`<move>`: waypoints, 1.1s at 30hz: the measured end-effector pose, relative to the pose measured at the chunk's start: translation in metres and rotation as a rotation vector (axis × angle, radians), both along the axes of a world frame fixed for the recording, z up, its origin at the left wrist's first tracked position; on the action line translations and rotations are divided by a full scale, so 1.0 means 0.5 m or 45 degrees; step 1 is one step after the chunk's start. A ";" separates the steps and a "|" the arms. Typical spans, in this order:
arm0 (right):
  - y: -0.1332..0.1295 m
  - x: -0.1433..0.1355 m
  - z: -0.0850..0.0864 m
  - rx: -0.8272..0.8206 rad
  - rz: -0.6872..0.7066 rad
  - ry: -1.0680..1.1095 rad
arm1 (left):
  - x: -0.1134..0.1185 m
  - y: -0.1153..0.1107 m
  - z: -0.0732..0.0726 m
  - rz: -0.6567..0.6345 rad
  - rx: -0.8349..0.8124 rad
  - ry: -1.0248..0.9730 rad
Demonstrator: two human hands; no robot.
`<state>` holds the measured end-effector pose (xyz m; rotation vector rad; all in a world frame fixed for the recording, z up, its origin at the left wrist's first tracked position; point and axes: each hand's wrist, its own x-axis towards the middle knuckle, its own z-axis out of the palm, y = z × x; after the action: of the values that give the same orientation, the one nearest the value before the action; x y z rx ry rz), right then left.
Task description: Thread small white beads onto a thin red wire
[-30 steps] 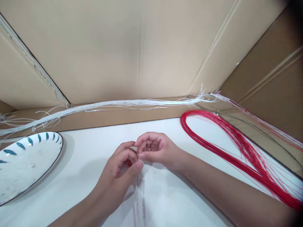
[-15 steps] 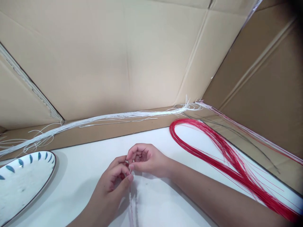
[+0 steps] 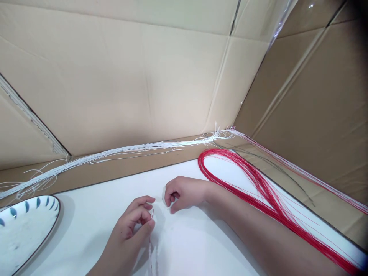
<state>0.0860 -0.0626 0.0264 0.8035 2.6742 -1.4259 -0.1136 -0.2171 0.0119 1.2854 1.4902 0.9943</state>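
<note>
Head view, from left to right: a white plate with blue dashes (image 3: 20, 230) sits at the left edge of the white table (image 3: 94, 207), and a long bundle of white strings (image 3: 120, 152) runs along the cardboard ledge behind it. Near the middle, the left hand (image 3: 130, 226) pinches a thin red string (image 3: 151, 216) between thumb and forefinger, with its short tip standing up above the fingers and the rest trailing down toward the bottom edge beside a pale strand. Just beside it, the right hand (image 3: 181, 193) rests on the table with fingers loosely curled; whether anything lies inside the curl cannot be told. Further right, a large loop of red strings (image 3: 258, 191) lies along the table's edge, and more pale and red strands run by the cardboard wall (image 3: 310, 115). To work such a fine string well, the pinch should probably stay close to the tip so that the end does not flop, the pull should be gentle and along the string's length, and the two hands should stay close together so that the loose strands do not tangle.
</note>
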 end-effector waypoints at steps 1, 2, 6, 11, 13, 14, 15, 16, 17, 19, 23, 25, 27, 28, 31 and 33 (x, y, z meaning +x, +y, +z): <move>-0.002 -0.002 0.001 0.000 -0.001 -0.007 | -0.002 0.001 -0.005 -0.010 0.003 0.003; -0.003 -0.002 0.002 -0.016 -0.011 -0.004 | -0.003 0.001 -0.010 -0.017 0.009 0.009; -0.005 0.002 0.002 -0.101 -0.075 0.082 | -0.006 0.003 -0.021 -0.004 0.033 -0.016; -0.025 -0.018 -0.017 -0.344 -0.286 0.384 | -0.002 0.003 -0.005 0.023 0.048 -0.185; -0.044 -0.035 -0.023 -0.491 -0.349 0.531 | 0.002 0.000 0.006 0.040 0.050 -0.294; -0.054 -0.043 -0.025 -0.592 -0.375 0.615 | 0.004 -0.002 0.012 0.056 0.048 -0.351; -0.064 -0.050 -0.027 -0.703 -0.396 0.699 | 0.007 -0.004 0.017 0.073 0.044 -0.406; -0.073 -0.055 -0.027 -0.816 -0.407 0.778 | 0.009 -0.006 0.022 0.091 0.037 -0.460; -0.080 -0.059 -0.027 -0.918 -0.411 0.853 | 0.012 -0.007 0.026 0.106 0.029 -0.509; -0.091 -0.063 -0.027 -1.053 -0.406 0.953 | 0.016 -0.007 0.033 0.117 0.007 -0.599; -0.101 -0.061 -0.028 -1.191 -0.411 1.022 | 0.018 -0.004 0.032 0.082 -0.036 -0.770; -0.105 -0.059 -0.029 -1.226 -0.419 1.012 | 0.016 -0.001 0.026 0.062 -0.032 -0.831; -0.108 -0.058 -0.030 -1.253 -0.434 0.995 | 0.014 0.001 0.018 0.025 -0.019 -0.860; -0.109 -0.057 -0.030 -1.265 -0.439 0.986 | 0.013 0.002 0.015 0.004 -0.016 -0.870; -0.112 -0.056 -0.031 -1.302 -0.426 0.971 | 0.014 0.001 0.007 -0.042 -0.026 -0.885; -0.113 -0.056 -0.031 -1.326 -0.399 0.956 | 0.015 -0.001 0.004 -0.062 -0.028 -0.876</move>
<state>0.0582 -0.1190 0.0108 0.6202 1.5549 -3.2102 -0.1063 -0.2178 0.0141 0.8273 0.9275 1.2229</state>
